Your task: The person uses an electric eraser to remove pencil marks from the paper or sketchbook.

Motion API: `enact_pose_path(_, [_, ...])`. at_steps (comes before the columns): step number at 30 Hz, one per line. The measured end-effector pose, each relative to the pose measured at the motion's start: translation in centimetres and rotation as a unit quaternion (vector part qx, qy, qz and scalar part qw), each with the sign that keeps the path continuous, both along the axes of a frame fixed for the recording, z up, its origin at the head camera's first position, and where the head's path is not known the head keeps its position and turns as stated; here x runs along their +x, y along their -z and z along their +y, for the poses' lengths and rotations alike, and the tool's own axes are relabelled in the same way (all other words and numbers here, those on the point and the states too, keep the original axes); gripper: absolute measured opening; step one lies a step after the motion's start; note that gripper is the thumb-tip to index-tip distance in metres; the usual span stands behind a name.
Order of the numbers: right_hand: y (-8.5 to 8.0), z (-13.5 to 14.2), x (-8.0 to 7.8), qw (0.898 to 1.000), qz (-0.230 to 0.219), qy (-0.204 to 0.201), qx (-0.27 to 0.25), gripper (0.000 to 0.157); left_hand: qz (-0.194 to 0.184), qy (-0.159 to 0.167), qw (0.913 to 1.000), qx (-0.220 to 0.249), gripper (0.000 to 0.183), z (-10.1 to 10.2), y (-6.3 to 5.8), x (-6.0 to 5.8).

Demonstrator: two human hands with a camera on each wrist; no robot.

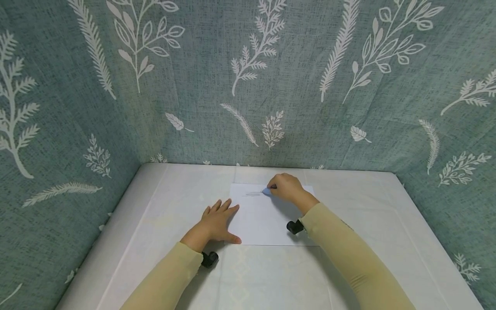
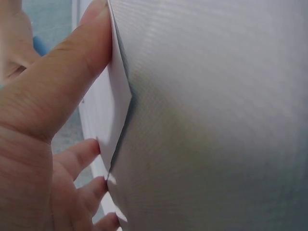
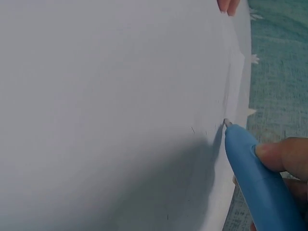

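A white sheet of paper [image 1: 255, 224] lies flat on the covered table, with thin grey horizontal lines [image 1: 252, 194] near its top. My right hand [image 1: 287, 187] grips a blue electric eraser [image 3: 257, 178], a thick pen-shaped body with a narrow pale tip. In the right wrist view the tip meets the paper at the faint lines, and the thumb presses on the body. Small dark crumbs [image 3: 193, 130] dot the sheet. My left hand [image 1: 218, 221] rests with spread fingers on the sheet's left edge, its thumb at the near left corner.
A white patterned cloth covers the table [image 1: 186, 185]. Behind and at both sides hangs a green curtain [image 1: 201, 77] with white leaf prints. Black wrist cameras [image 1: 209, 259] sit under both sleeves, low over the table.
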State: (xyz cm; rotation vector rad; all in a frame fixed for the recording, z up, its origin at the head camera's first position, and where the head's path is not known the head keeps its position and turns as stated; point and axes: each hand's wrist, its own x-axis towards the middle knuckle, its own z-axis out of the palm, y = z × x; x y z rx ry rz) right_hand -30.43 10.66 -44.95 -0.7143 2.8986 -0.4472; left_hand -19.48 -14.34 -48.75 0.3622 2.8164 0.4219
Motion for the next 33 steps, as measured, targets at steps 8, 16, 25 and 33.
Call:
enact_pose_path(8, [-0.21, -0.15, -0.01, 1.0, -0.012, -0.023, 0.008, 0.017, 0.0, 0.0, 1.0, 0.001, 0.113, -0.1, 0.2, -0.14])
enact_pose_path(16, [-0.07, -0.1, -0.12, 1.0, -0.001, -0.007, -0.006, 0.017, -0.001, 0.001, 1.0, 0.004, 0.113, -0.16, 0.16, -0.15])
enact_pose_path(25, [-0.04, -0.16, -0.17, 1.0, -0.01, -0.02, 0.001, 0.018, -0.002, -0.001, 1.0, 0.0, 0.113, -0.11, 0.05, -0.1])
enact_pose_path(33, [-0.05, -0.24, -0.09, 1.0, -0.016, -0.015, -0.005, 0.017, -0.003, 0.0, 1.0, 0.0, 0.113, -0.07, 0.45, -0.3])
